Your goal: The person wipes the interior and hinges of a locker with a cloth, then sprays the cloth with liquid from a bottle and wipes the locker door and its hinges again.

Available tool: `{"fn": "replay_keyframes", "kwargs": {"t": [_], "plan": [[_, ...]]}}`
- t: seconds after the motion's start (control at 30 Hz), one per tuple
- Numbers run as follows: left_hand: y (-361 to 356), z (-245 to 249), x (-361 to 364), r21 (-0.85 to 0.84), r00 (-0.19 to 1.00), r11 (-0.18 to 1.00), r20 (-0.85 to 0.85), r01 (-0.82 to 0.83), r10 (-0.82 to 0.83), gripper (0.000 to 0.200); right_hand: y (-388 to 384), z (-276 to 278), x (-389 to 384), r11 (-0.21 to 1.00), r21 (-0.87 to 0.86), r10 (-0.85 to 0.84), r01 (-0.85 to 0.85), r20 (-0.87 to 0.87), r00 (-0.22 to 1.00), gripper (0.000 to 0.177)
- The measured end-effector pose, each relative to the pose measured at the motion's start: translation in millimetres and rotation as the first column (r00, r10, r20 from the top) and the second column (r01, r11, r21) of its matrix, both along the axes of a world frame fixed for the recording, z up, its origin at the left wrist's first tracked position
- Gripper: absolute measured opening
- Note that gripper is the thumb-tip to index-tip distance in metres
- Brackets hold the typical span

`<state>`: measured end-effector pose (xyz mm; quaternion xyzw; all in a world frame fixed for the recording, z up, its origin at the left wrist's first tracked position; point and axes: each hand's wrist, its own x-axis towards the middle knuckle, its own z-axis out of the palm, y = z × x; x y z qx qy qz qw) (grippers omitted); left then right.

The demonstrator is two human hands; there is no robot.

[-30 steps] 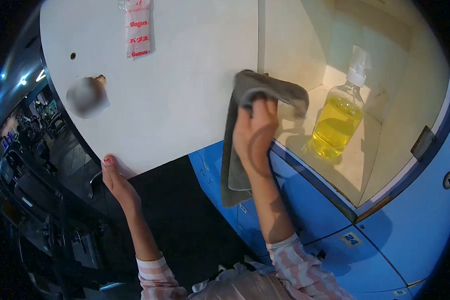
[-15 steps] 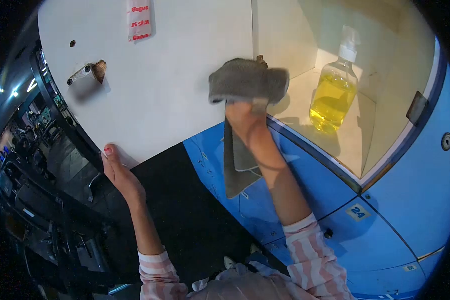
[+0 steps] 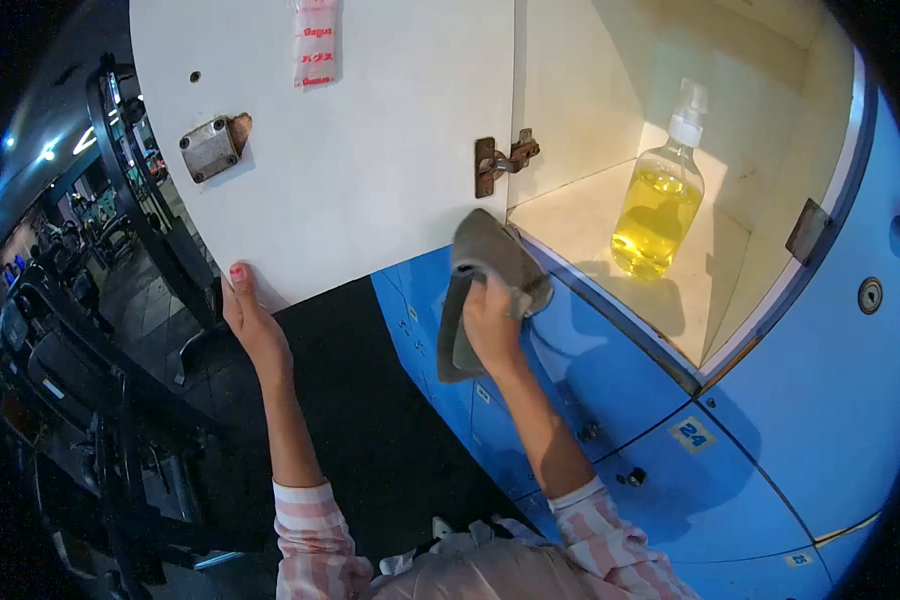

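My left hand point(image 3: 255, 325) grips the lower outer corner of the open white locker door point(image 3: 370, 130), thumb on its inner face. A grey cloth point(image 3: 485, 250) hangs folded and bunched in my right hand point(image 3: 492, 318), whose fingers are closed around it. The cloth is at the door's lower edge, near the hinge side. Inside the locker, to the right, stands a clear pump bottle point(image 3: 660, 215) of yellow liquid. A rusty hinge point(image 3: 500, 162) joins door and locker above the cloth.
A metal lock plate point(image 3: 210, 150) and a red-and-white packet point(image 3: 315, 45) are fixed on the door. Blue locker doors point(image 3: 630, 400) lie below and right, one labelled 24. Gym equipment point(image 3: 100, 380) stands at the left over a dark floor.
My right hand has come down with the cloth from the hinge area to the door's lower edge, uncovering the hinge. My left hand keeps its hold on the door; the view has shifted slightly.
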<state>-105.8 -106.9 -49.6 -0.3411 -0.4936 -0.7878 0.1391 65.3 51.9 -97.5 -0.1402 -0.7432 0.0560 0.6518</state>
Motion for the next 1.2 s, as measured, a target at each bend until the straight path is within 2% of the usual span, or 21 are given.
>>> {"fn": "replay_keyframes", "kwargs": {"t": [0.07,0.1,0.17,0.2,0.27,0.3,0.33,0.4,0.43,0.47,0.57,0.63,0.67,0.73,0.93,1.07,1.13,1.2], "plan": [[-1.4,-1.0,0.4,-0.023,1.000,1.000,0.015,0.002,-0.002,0.047,-1.9,-8.8,2.4,0.946,-0.314,0.040,-0.082,-0.137,0.990,0.030],[-1.6,-0.9,0.4,-0.022,0.999,1.000,0.025,0.021,-0.020,0.048,-9.9,6.5,5.3,0.946,-0.313,0.045,-0.084,-0.132,0.990,0.030],[-1.5,0.0,-0.6,-0.018,0.999,0.999,0.035,0.032,-0.031,0.048,-19.3,39.1,6.2,0.889,-0.429,0.045,-0.159,-0.263,0.964,0.034],[-1.3,0.4,-1.2,-0.024,0.999,0.999,0.035,0.031,-0.030,0.049,-13.7,40.8,3.9,0.889,-0.427,0.052,-0.165,-0.264,0.963,0.034],[-0.6,1.9,-1.1,-0.024,0.999,0.999,0.030,0.022,-0.021,0.049,-2.9,43.8,-1.9,0.970,-0.222,-0.098,0.097,0.010,0.995,0.037],[0.2,1.9,-0.2,-0.017,0.999,1.000,0.034,0.015,-0.014,0.049,-7.1,41.0,-4.0,0.943,-0.281,-0.136,0.175,0.153,0.979,0.037],[-0.7,1.7,1.8,-0.013,0.999,1.000,0.041,0.008,-0.007,0.049,-6.7,39.5,-6.2,0.945,-0.282,-0.130,0.169,0.151,0.980,0.037],[-2.2,2.0,4.2,-0.024,0.999,1.000,0.040,-0.001,0.002,0.049,-1.2,31.2,-12.9,0.990,-0.133,-0.047,0.052,0.038,0.998,0.036],[-2.0,3.0,5.2,-0.030,0.999,1.000,0.038,-0.006,0.007,0.049,2.7,28.3,-16.5,0.996,-0.068,-0.059,0.056,-0.049,0.997,0.034],[-2.2,3.0,5.3,-0.030,0.999,1.000,0.036,-0.008,0.009,0.049,2.7,28.7,-15.9,0.996,-0.068,-0.057,0.054,-0.051,0.997,0.034],[-4.1,2.3,4.6,-0.030,0.999,1.000,0.039,0.005,-0.004,0.050,0.8,30.0,-12.0,0.991,-0.047,-0.125,0.123,-0.037,0.992,0.034],[-2.9,2.0,6.7,-0.012,0.999,1.000,0.052,-0.014,0.014,0.049,-0.3,29.8,-6.1,0.984,-0.034,-0.174,0.177,0.085,0.981,0.038],[-2.8,1.3,6.0,-0.013,0.999,1.000,0.053,-0.011,0.012,0.049,-2.1,31.0,-3.6,0.983,-0.034,-0.176,0.179,0.085,0.981,0.038],[-2.8,-0.6,1.9,0.007,0.998,0.999,0.062,0.031,-0.031,0.049,-5.2,33.5,1.4,0.955,-0.001,-0.294,0.298,0.161,0.942,0.043],[-4.1,0.6,5.5,-0.004,0.999,1.000,0.042,0.021,-0.020,0.048,-12.8,23.8,8.4,0.903,0.080,-0.429,0.422,0.240,0.871,0.042],[-3.5,2.5,6.6,-0.005,1.000,1.000,0.029,0.009,-0.008,0.048,-7.1,15.4,6.9,0.916,0.069,-0.399,0.395,0.261,0.879,0.041],[-3.3,1.1,4.9,-0.003,1.000,1.000,0.012,-0.012,0.012,0.048,-7.1,14.5,9.8,0.945,0.022,-0.319,0.327,0.286,0.904,0.047],[-4.1,-0.9,1.9,-0.005,1.000,1.000,0.010,-0.008,0.008,0.048,-0.6,8.2,8.4,0.956,0.036,-0.290,0.290,0.233,0.928,0.044]]}}
